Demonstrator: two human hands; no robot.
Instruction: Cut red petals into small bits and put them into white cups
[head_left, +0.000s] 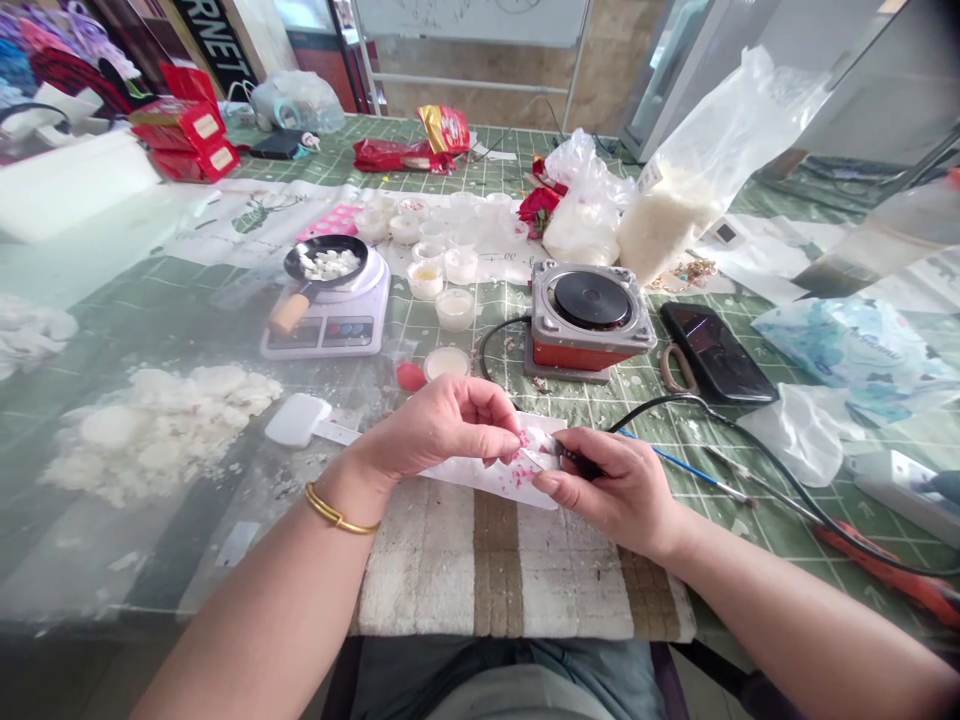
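My left hand (457, 425), with a gold bangle at the wrist, is closed in a pinch over a white paper sheet (480, 478). A tiny pink piece shows at its fingertips. In my right hand (619, 485) is a dark-handled tool (574, 458) with a pale, shiny tip, pointing left toward the pinch; its exact kind is partly hidden by my fingers. Pink bits (519, 474) are scattered on the paper under both hands. Below the paper lies a brown-and-white striped cloth (495, 570).
Ahead stand a small hot plate (592, 300), a kitchen scale (352, 325) bearing a small pan (326, 262), and several small cups (455, 308). White chunks (157, 430) are heaped at left. A phone (716, 350), a black cord (795, 480) and a brush (697, 465) lie at right.
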